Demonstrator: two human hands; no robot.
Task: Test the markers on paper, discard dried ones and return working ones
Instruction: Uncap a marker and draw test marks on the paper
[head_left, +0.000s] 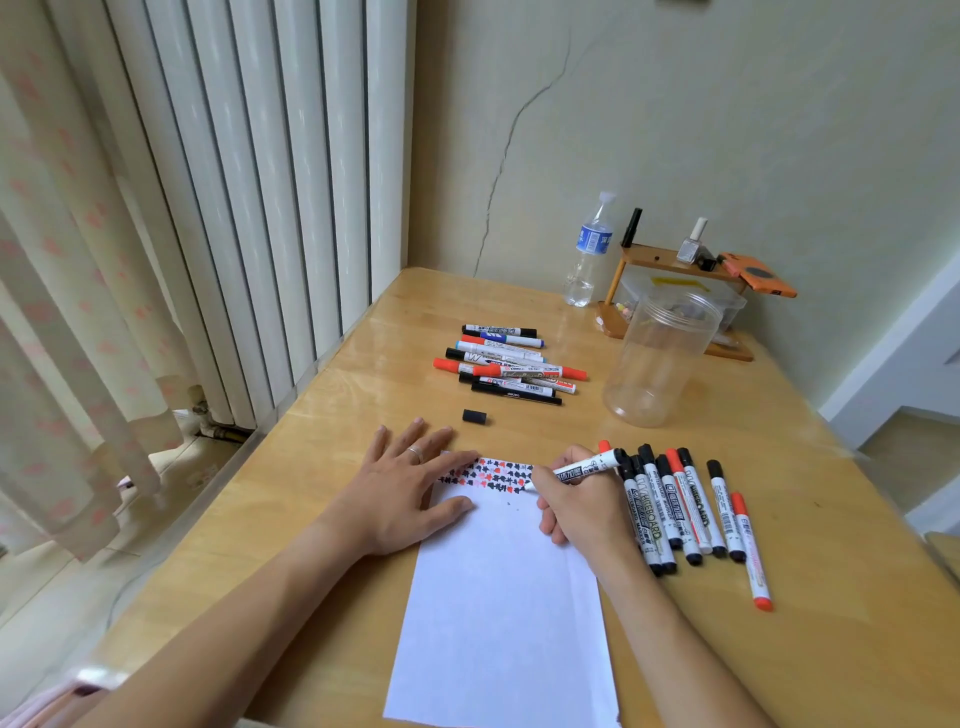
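Right hand: grips uncapped whiteboard marker, tip on paper
Left hand: flat, fingers straight, pressing paper's top-left corner
Black cap: on surface, beyond left hand

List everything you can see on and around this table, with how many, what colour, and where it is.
paper: one, white, near edge, red and black test marks along its top.
markers, far pile: about ten, red, black and blue caps, table middle.
markers, right row: about nine, black or red caps, beside the paper.
loose cap: one, black, beyond the paper.
jar: one, clear, empty, right of the far pile.
water bottle: one, clear, by the wall.
wooden rack: one, brown, back corner, small items on it.
left hand: flat on the paper.
right hand: fingers grip a white marker, tip on the paper.
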